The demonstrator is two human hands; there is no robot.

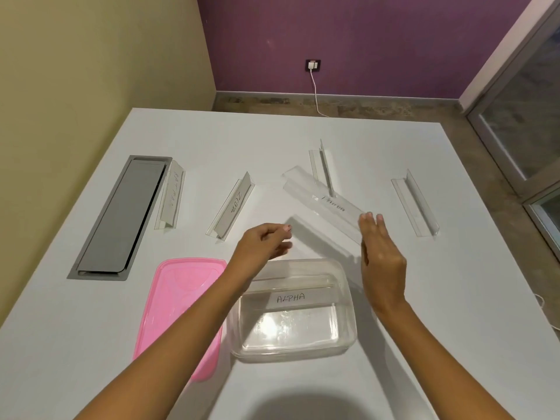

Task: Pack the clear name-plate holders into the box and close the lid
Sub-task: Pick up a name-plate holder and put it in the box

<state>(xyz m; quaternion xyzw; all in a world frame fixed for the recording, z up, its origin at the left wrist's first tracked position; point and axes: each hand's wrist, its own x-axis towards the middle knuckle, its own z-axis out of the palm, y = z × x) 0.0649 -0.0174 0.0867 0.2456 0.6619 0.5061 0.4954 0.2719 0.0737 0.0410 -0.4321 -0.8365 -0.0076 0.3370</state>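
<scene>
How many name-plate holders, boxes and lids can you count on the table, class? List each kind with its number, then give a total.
Clear name-plate holders: 6 (ALPHA in the box, BATMAN, ZEBRA, one held by the right hand, two with no label showing)
Clear box: 1
Pink lid: 1
Total: 8

clear box [292,310] with "alpha" holder [298,298] inside, pink lid [178,310] off, left of it
</scene>
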